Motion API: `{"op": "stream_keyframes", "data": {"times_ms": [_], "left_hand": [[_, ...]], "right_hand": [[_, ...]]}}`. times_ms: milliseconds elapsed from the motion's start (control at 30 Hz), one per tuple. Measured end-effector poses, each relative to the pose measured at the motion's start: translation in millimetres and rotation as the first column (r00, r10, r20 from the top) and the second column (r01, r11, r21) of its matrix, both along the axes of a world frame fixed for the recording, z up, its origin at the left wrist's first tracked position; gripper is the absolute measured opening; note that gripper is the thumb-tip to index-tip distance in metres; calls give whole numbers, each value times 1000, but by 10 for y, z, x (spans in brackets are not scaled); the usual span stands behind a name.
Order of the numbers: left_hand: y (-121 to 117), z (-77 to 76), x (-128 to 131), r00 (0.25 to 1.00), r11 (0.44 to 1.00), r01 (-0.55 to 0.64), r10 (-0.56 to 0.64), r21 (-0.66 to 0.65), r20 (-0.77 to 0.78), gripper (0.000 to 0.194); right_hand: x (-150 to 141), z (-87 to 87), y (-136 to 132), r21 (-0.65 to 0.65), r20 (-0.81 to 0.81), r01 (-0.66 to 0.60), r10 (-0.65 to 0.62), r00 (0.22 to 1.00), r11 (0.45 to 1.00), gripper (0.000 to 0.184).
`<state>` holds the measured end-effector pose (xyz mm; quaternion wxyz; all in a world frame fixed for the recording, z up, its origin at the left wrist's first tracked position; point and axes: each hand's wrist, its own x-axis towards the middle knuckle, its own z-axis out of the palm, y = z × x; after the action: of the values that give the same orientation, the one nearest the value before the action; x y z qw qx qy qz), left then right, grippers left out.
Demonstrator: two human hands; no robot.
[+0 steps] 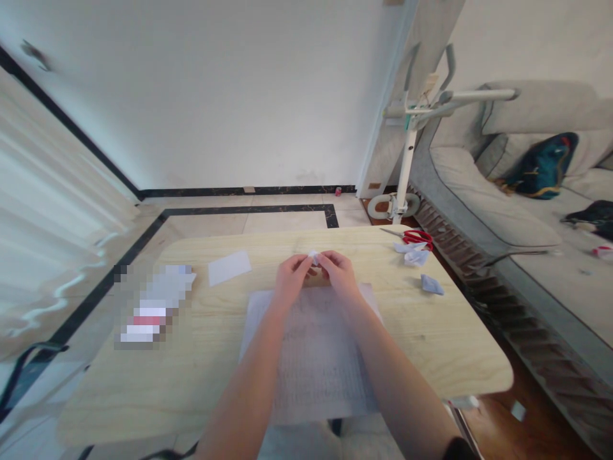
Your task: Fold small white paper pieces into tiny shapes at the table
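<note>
printed sheet: a large, thin, pale sheet (320, 364) with faint rows of print, flat under the forearms (256, 383); its far edge lies just short of the fingertips
tabletop: light wood-grain table (201, 383), smooth, with rounded corners
left hand: left hand (291, 276), bare, thumb and fingers closed in a pinch on the left side of the small white piece
right hand: right hand (339, 271), bare, pinching the same piece from the right, fingers curled
small white piece: the small white piece (313, 257), seemingly folded paper, sits between the two sets of fingertips, beyond the sheet's far edge; neither hand is clearly nearer, as both touch it; mostly covered, so its long axis cannot be told
left of the hands: a pixelated pale item (165, 291) with a reddish band, material unreadable; farther in, a flat white rectangle (230, 268), smooth and matte, set at a slant
right of the hands: a blue-grey folded piece (431, 284), compact and angular; past it, creased white paper (416, 257) with pointed folds
far right corner: scissors (419, 239) with red loop handles, just beside the creased paper, the metal blades pointing left
beyond the table: a white metal frame (407, 153), a grey cushioned sofa (454, 169) bearing a dark teal bag (548, 166), and a plain pale wall (239, 96)
</note>
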<state>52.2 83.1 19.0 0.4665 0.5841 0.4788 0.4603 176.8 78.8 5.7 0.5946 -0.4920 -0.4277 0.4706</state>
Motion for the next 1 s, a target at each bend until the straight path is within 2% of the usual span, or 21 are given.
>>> {"op": "stream_keyframes", "data": {"times_ms": [133, 267, 367, 567, 700, 800, 933, 1000], "left_hand": [[6, 0, -21, 999, 1000, 29, -29, 4, 16, 29], [8, -25, -30, 993, 997, 83, -83, 1, 82, 30], [6, -36, -21, 992, 997, 79, -79, -5, 95, 29], [-8, 9, 1, 997, 997, 71, -71, 3, -8, 26], [-15, 34, -9, 998, 998, 70, -70, -3, -11, 23], [-16, 6, -12, 992, 994, 102, -100, -27, 75, 22], [-17, -53, 13, 932, 969, 214, -166, -121, 322, 24], [-18, -61, 26, 930, 968, 211, -156, -137, 333, 25]], "right_hand": [[4, 7, -11, -85, -183, -66, 50, 982, 994, 20], [22, -1, -21, -90, -328, -159, 121, 937, 983, 20], [27, -7, -25, -95, -407, -211, 156, 900, 973, 19], [33, -4, -11, -69, -251, -98, 78, 965, 993, 22], [41, 4, -11, -97, -237, -97, 71, 969, 991, 23], [27, 24, -28, -122, -347, -159, 108, 932, 980, 22], [-7, 41, -38, -130, -511, -324, 217, 832, 937, 26], [-11, 30, -30, -131, -505, -307, 203, 839, 943, 28]]}}
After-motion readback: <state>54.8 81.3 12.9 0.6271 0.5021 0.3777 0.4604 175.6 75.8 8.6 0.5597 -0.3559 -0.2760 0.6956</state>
